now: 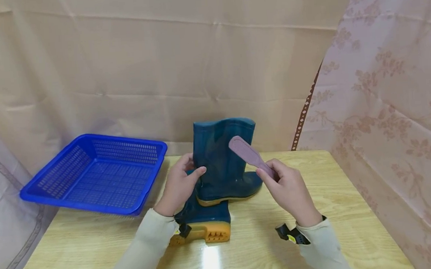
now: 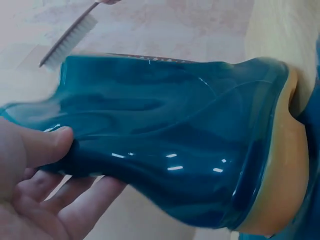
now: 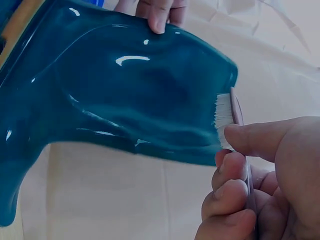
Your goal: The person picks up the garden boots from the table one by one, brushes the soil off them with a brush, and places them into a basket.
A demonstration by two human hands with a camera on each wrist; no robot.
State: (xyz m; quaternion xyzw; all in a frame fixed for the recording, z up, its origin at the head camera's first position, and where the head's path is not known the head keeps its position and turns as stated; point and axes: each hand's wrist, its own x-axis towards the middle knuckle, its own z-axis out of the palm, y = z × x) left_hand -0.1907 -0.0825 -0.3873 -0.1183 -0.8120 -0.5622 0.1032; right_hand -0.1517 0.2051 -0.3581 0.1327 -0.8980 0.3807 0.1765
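A dark teal rubber boot [image 1: 220,159] with a yellow-orange sole stands upright, its toe toward the right. My left hand [image 1: 181,182] grips its shaft from the left, thumb on the near side and fingers behind, as the left wrist view shows. In my right hand [image 1: 287,187] is the handle of a mauve scrub brush [image 1: 247,152]. Its white bristles [image 3: 223,120] face the boot near the top of the shaft in the right wrist view. A second boot [image 1: 209,215] lies on its side under and in front of the first, its sole toward me.
A blue plastic basket [image 1: 153,145] with mesh walls sits at the left of the wooden table [image 1: 338,209]. Beige cloth [image 1: 159,64] hangs behind the table, and a pink flowered curtain [image 1: 392,119] hangs along the right side.
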